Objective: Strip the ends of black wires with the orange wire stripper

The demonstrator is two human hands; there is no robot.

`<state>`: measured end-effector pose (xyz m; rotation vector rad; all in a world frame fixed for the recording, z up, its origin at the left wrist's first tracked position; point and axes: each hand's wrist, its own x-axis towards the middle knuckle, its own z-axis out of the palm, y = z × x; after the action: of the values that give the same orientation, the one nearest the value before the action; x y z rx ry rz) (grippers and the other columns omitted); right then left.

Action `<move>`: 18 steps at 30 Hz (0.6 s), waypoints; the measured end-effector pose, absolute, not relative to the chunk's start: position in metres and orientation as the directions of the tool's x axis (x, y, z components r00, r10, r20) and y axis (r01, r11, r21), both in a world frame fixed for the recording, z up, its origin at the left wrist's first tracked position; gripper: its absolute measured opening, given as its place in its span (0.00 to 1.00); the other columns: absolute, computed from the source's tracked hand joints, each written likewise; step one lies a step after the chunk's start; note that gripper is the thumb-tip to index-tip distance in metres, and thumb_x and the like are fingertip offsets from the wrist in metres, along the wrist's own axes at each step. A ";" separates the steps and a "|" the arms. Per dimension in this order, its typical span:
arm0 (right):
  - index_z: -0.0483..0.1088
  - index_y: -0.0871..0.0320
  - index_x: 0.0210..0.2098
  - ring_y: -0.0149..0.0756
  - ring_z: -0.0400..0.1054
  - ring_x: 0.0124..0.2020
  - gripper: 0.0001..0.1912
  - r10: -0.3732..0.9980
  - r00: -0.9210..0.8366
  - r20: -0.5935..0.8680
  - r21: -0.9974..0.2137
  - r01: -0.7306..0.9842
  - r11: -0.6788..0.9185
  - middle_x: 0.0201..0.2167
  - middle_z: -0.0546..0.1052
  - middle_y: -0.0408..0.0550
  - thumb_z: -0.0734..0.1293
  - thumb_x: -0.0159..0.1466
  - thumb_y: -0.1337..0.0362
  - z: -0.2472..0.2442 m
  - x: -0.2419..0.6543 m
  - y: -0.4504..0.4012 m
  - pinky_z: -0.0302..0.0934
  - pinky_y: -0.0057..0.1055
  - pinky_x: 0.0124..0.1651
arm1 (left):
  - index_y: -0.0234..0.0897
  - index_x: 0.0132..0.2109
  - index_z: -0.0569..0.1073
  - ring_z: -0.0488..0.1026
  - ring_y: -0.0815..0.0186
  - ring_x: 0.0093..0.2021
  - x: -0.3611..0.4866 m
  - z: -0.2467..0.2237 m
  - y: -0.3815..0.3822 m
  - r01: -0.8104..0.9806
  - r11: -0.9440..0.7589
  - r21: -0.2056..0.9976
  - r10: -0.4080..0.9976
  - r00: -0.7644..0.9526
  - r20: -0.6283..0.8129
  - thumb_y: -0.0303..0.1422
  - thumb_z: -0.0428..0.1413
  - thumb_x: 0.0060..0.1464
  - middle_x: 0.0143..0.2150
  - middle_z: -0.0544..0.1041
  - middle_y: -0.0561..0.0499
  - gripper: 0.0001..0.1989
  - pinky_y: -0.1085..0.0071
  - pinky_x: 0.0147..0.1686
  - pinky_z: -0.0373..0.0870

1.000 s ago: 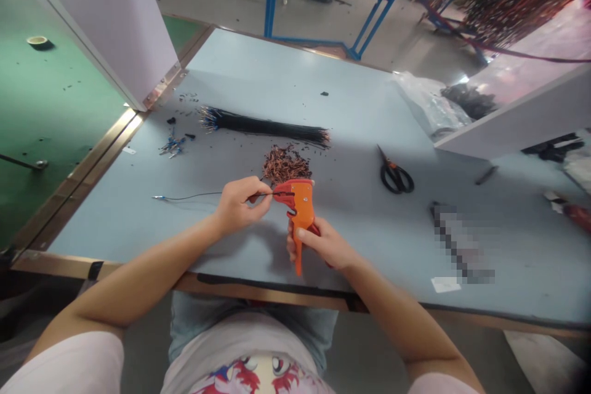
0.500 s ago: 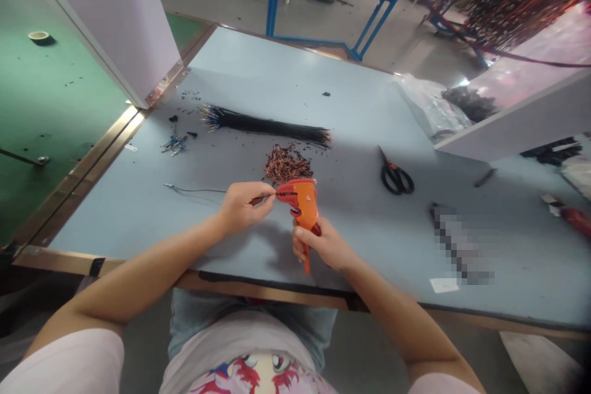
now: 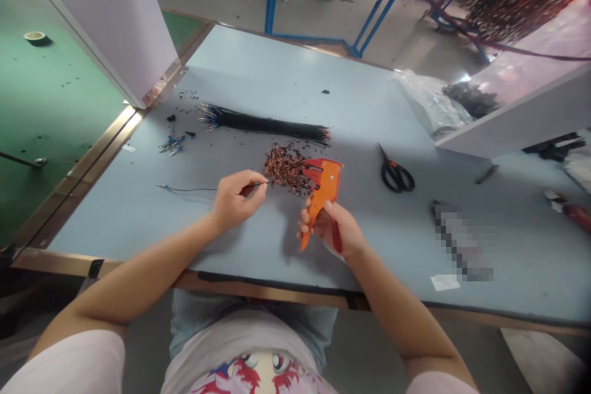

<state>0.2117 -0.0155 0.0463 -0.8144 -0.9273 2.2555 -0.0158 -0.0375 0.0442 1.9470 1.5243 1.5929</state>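
My left hand (image 3: 239, 200) pinches a thin black wire (image 3: 196, 189). One end of it pokes out past my fingertips, and the other end, with a blue and silver terminal, lies out to the left above the table. In my right hand (image 3: 339, 225) is an orange and red wire stripper (image 3: 329, 180), its handles spread apart and its jaws towards the left. The jaws are apart from the wire's tip. Behind both hands lies a heap of copper-coloured and black scraps (image 3: 284, 166). Beyond the heap rests a bundle of black wires (image 3: 268, 127) with blue terminals at its left end.
Scissors (image 3: 396, 171) with black handles lie to the right, beside a blurred-out object (image 3: 462, 240) and a white label (image 3: 446, 282). Several loose blue terminals (image 3: 173, 143) are at the left. Upright panels (image 3: 106, 18) stand at both sides of the blue-grey table (image 3: 369, 104).
The wire stripper has moved off the wire, up and to the right, and its handles have spread. My left hand has shifted slightly left with the wire.
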 end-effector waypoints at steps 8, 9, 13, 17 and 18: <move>0.64 0.60 0.41 0.40 0.72 0.31 0.20 0.588 -0.742 -0.322 -0.773 -0.152 -0.616 0.32 0.74 0.49 0.70 0.57 0.53 0.046 0.206 -0.027 0.67 0.39 0.36 | 0.36 0.31 0.71 0.60 0.75 0.22 -0.017 0.044 -0.039 0.614 -0.544 0.572 0.727 0.003 0.687 0.25 0.54 0.50 0.23 0.67 0.56 0.03 0.77 0.25 0.60; 0.64 0.60 0.41 0.40 0.73 0.32 0.21 0.577 -0.753 -0.316 -0.780 -0.141 -0.610 0.32 0.74 0.49 0.70 0.57 0.52 0.047 0.206 -0.028 0.67 0.39 0.36 | 0.36 0.32 0.71 0.61 0.74 0.23 -0.016 0.043 -0.038 0.617 -0.556 0.556 0.716 0.017 0.698 0.25 0.54 0.51 0.23 0.68 0.56 0.03 0.77 0.25 0.60; 0.64 0.61 0.42 0.40 0.73 0.33 0.22 0.551 -0.777 -0.305 -0.796 -0.110 -0.595 0.33 0.74 0.50 0.70 0.57 0.52 0.049 0.207 -0.030 0.68 0.39 0.35 | 0.37 0.35 0.71 0.64 0.73 0.25 -0.016 0.043 -0.038 0.634 -0.592 0.497 0.681 0.063 0.730 0.24 0.54 0.52 0.26 0.71 0.54 0.04 0.76 0.27 0.63; 0.64 0.61 0.42 0.40 0.73 0.34 0.20 0.536 -0.795 -0.284 -0.811 -0.099 -0.576 0.33 0.73 0.49 0.69 0.59 0.54 0.051 0.208 -0.030 0.69 0.38 0.34 | 0.37 0.35 0.71 0.67 0.72 0.27 -0.016 0.043 -0.037 0.628 -0.607 0.487 0.664 0.064 0.745 0.25 0.54 0.54 0.26 0.72 0.53 0.03 0.75 0.29 0.64; 0.64 0.61 0.42 0.40 0.72 0.34 0.20 0.531 -0.800 -0.279 -0.815 -0.096 -0.571 0.33 0.73 0.49 0.69 0.59 0.54 0.052 0.207 -0.031 0.69 0.38 0.34 | 0.37 0.36 0.71 0.67 0.72 0.27 -0.016 0.043 -0.037 0.625 -0.606 0.492 0.668 0.064 0.742 0.25 0.54 0.54 0.27 0.72 0.53 0.03 0.75 0.30 0.65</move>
<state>0.2074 -0.0307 0.0520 -0.7231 -1.1965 2.3915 -0.0162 -0.0367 0.0427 2.2608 1.3753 1.6161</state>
